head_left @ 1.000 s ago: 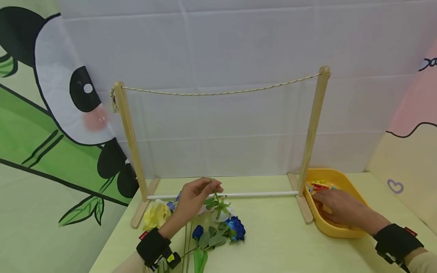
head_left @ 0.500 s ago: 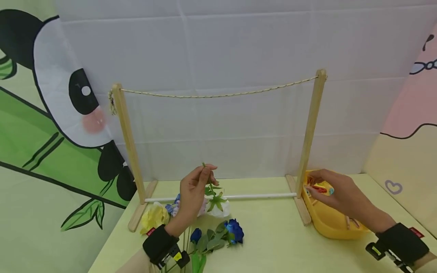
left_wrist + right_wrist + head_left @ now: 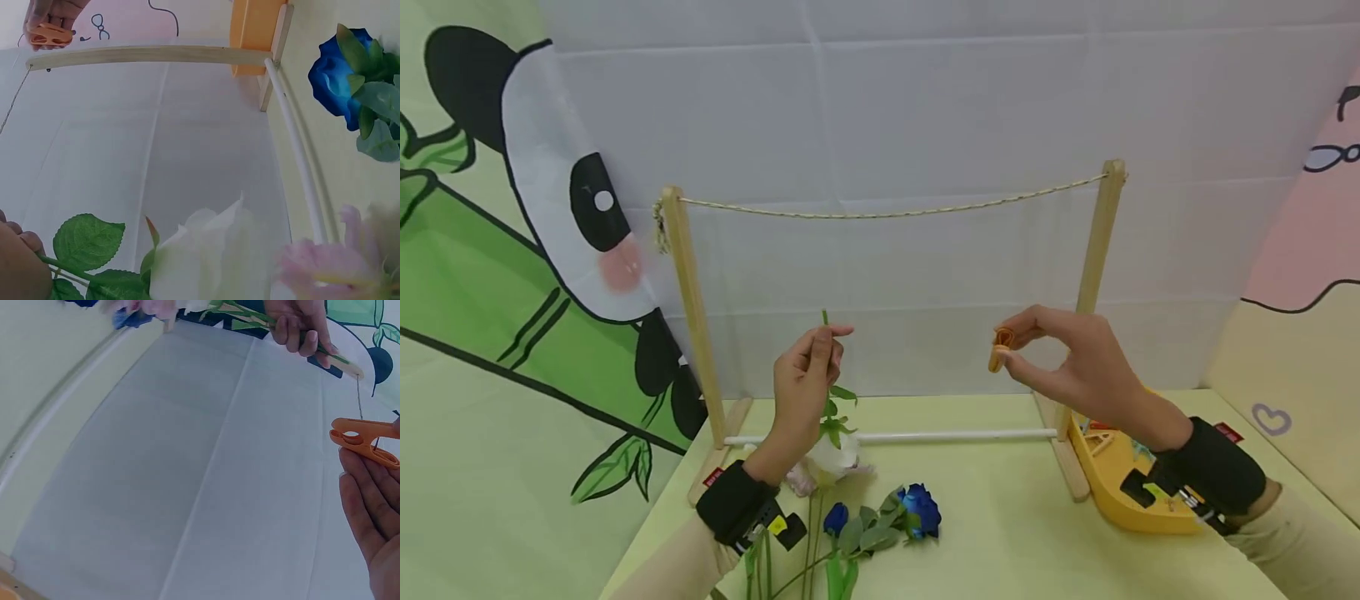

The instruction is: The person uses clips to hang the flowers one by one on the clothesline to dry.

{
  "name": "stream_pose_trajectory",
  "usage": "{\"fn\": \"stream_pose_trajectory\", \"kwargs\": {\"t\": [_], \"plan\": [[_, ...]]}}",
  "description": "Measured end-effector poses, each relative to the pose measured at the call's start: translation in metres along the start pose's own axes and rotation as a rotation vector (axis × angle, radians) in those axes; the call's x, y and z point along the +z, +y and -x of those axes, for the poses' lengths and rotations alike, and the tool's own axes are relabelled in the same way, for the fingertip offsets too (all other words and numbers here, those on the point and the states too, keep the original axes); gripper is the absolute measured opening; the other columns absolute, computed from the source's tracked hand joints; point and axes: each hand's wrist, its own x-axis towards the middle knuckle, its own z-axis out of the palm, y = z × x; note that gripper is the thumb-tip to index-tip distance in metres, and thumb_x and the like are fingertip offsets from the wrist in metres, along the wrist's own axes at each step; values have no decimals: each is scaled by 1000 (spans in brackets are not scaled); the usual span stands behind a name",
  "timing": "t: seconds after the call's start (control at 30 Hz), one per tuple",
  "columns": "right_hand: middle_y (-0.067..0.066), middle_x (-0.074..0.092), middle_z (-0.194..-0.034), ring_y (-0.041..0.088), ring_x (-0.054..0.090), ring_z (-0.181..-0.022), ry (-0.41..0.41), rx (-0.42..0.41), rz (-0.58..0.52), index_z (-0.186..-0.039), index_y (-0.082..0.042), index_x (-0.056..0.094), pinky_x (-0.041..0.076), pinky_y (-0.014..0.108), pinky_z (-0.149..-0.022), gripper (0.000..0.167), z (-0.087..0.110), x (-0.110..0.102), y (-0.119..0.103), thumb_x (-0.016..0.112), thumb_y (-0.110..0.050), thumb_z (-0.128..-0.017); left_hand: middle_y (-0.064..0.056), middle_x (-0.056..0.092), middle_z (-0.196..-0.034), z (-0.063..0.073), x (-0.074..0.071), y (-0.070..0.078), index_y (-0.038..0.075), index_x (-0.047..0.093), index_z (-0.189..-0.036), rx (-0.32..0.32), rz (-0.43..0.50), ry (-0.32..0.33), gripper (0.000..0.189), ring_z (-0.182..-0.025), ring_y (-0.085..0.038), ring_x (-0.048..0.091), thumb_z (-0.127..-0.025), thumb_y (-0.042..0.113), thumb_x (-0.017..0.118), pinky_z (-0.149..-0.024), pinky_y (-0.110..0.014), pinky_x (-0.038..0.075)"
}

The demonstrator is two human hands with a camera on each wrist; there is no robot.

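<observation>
My left hand (image 3: pixel 806 379) pinches the green stem of a white rose (image 3: pixel 835 454), whose bloom hangs downward below the fingers. In the left wrist view the white rose (image 3: pixel 209 256) shows large, with green leaves along its stem. My right hand (image 3: pixel 1075 354) holds an orange clothespin (image 3: pixel 1001 350) between thumb and fingertips, in the air left of the right post. The right wrist view shows the orange clothespin (image 3: pixel 362 440) side-on against the fingers. Above both hands a thin rope (image 3: pixel 880 215) runs slack between two wooden posts.
A yellow basket (image 3: pixel 1120 512) with several clothespins stands at the right behind my right forearm. Blue roses (image 3: pixel 920 510) and other flowers lie on the table before me. A white rod (image 3: pixel 955 435) joins the bases of the wooden posts (image 3: pixel 688 308).
My right hand has come out of the yellow basket with the orange clothespin and moved left and up. My left hand has lifted the rose higher, bringing the white bloom under it.
</observation>
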Motion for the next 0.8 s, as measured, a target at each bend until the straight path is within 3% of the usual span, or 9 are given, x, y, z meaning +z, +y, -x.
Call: {"fn": "stream_pose_trajectory", "kwargs": {"t": [0.23,0.47,0.63,0.8], "plan": [[-1,74,-103,10,71,-90,44,-61,-77,-106,-10,73,57,28,-86,25,-62,4,-9,80,3,-86,-14,50,-77,-25,-14,4,2,69,-108,34,8,47,33,-53,-16,30,-111,26,47,-51,-26,27],[0,75,-102,11,73,-90,72,-125,-65,-109,-7,72,57,28,-85,13,-126,21,-27,74,-10,-97,-8,53,-77,-53,-39,14,-1,69,-105,90,36,113,32,-56,-20,32,-111,21,46,-51,-30,26],[2,74,-103,12,73,-92,71,-82,-61,-111,-4,71,56,26,-88,16,-165,32,-35,70,-16,-100,-2,55,-76,-71,-53,22,-2,70,-104,137,31,136,31,-56,-21,33,-111,18,47,-52,-31,26],[2,74,-103,8,72,-89,82,-8,-112,-111,-4,71,55,22,-87,16,-196,42,-39,69,-16,-100,-4,54,-75,-88,-62,27,-6,69,-104,136,26,152,33,-55,-18,34,-111,18,48,-50,-27,29]]}}
